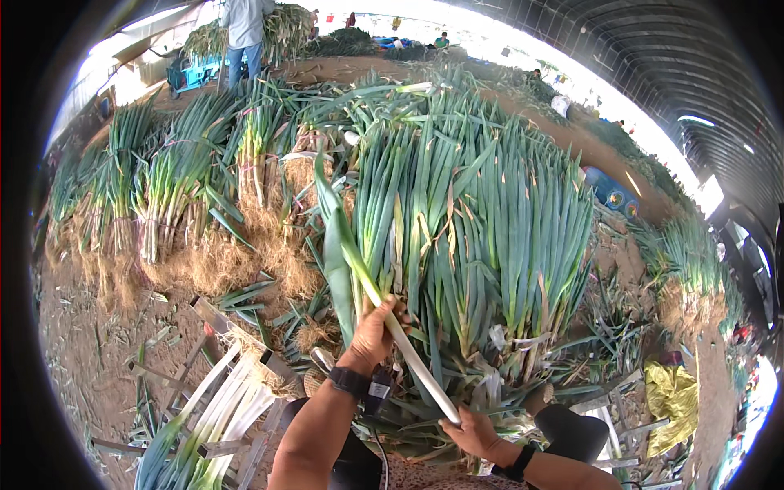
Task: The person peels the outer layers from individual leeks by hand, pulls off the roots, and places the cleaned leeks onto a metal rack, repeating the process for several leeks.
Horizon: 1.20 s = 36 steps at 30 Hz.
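A long green onion (420, 371) slants across in front of me, its white stalk toward me and its green leaves pointing up and away. My left hand (374, 333) is closed round the stalk where white turns to green. At the low white end, the fingers of my right hand (474, 433) grip the stalk's tip. Just beyond lies a broad heap of green onions (490, 220), leaves pointing away. Beside my left wrist is a black device (378, 390) with a cable. Several white-stalked green onions (233, 400) with roots rest on a wooden rack (220, 447) at lower left.
Tied bundles of rooted green onions (167, 184) stand along the left. Another bundle (694, 269) is at far right, near a yellow sack (671, 404). A blue container (608, 192) lies behind the heap. A person (243, 41) stands at the back left. Leaf scraps litter the dirt floor.
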Each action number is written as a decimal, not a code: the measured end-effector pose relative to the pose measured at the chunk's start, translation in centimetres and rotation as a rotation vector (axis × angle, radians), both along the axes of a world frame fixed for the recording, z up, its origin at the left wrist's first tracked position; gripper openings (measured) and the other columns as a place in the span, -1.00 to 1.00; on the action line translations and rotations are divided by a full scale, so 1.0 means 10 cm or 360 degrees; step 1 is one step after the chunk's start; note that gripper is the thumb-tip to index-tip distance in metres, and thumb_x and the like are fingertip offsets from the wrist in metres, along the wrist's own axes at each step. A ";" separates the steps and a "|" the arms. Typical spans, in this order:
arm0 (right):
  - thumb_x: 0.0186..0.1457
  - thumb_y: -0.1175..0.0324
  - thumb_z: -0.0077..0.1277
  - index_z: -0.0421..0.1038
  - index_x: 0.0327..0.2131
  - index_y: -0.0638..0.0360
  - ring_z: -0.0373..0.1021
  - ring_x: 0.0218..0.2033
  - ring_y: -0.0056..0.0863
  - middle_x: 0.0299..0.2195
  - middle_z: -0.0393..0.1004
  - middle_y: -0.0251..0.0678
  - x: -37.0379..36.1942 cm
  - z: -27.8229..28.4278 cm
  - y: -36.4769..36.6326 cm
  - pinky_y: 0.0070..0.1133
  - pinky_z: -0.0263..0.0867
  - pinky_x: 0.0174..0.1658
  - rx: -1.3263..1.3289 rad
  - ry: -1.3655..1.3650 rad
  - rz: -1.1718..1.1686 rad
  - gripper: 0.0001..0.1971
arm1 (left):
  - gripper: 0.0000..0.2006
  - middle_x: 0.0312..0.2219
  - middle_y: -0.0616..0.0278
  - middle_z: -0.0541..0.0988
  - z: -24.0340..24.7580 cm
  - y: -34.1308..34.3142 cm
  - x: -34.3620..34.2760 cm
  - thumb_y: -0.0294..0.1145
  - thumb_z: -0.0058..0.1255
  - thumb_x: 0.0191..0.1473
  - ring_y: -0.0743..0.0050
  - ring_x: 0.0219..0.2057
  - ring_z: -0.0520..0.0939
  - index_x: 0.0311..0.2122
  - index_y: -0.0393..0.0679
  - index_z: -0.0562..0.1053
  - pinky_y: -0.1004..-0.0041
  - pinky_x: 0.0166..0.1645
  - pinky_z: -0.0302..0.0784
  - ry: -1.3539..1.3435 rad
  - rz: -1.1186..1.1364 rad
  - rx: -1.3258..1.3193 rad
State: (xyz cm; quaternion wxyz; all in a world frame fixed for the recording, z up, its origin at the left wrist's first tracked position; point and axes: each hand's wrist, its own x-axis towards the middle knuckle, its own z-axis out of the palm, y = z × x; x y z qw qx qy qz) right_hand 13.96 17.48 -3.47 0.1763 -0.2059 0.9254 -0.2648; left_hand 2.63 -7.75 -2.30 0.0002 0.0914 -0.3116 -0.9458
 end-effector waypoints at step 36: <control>-0.03 0.38 0.03 0.31 -0.14 0.11 0.37 -0.50 -0.31 -0.46 0.38 -0.24 -0.60 1.22 -2.88 -0.46 0.31 -0.47 -0.0855 0.0882 0.1020 -0.68 | -0.59 -0.21 0.20 0.42 1.75 -3.37 4.30 -0.06 -0.13 0.06 0.31 -0.15 0.44 -0.07 -0.11 0.30 0.22 -0.05 0.37 0.0104 0.2016 -0.1050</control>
